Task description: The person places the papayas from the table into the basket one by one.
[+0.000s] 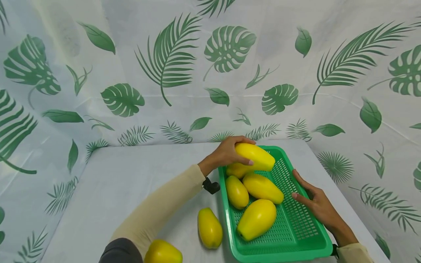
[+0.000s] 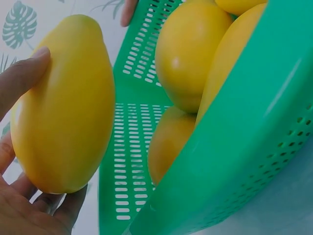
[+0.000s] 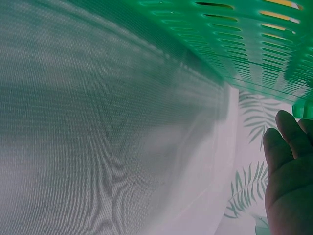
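My left hand [image 1: 227, 151] curls round a yellow fruit [image 1: 257, 156] above the far end of the green basket [image 1: 279, 256]. My right hand [image 1: 319, 205], fingers nearly straight, lies along its right rim.

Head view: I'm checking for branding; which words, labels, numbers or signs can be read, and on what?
None. The green plastic basket and yellow oval fruits show no lettering; the white backdrop carries only printed green leaves.
Any marking on the black wrist device is too small to read.
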A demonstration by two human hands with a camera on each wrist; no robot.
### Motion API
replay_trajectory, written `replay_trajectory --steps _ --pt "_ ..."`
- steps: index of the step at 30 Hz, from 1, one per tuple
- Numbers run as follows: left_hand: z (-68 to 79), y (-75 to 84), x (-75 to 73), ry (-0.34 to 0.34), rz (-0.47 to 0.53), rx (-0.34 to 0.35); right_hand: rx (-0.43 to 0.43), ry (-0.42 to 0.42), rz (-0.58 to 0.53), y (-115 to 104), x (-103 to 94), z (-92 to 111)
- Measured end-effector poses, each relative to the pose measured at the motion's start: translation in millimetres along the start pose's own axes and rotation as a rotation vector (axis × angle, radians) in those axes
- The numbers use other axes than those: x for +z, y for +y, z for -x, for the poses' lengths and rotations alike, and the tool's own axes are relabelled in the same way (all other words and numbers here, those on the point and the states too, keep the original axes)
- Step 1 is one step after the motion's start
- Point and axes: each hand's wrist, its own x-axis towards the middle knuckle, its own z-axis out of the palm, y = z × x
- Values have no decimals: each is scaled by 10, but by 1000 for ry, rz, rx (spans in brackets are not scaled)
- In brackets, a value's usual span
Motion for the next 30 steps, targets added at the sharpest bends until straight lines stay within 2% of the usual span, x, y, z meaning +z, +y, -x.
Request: replay_trajectory --steps 6,14,22,30 --pt "-69 -27 73 7 22 -7 2 -1 -10 -11 1 4" --pt "-154 -48 170 5 -28 -27 9 -9 -19 -2 -11 1" --pt "-230 -23 287 -13 -59 -25 6 -1 -8 -3 -12 0" --pt "-274 6 354 -16 -45 -55 3 5 -3 -10 -8 5"
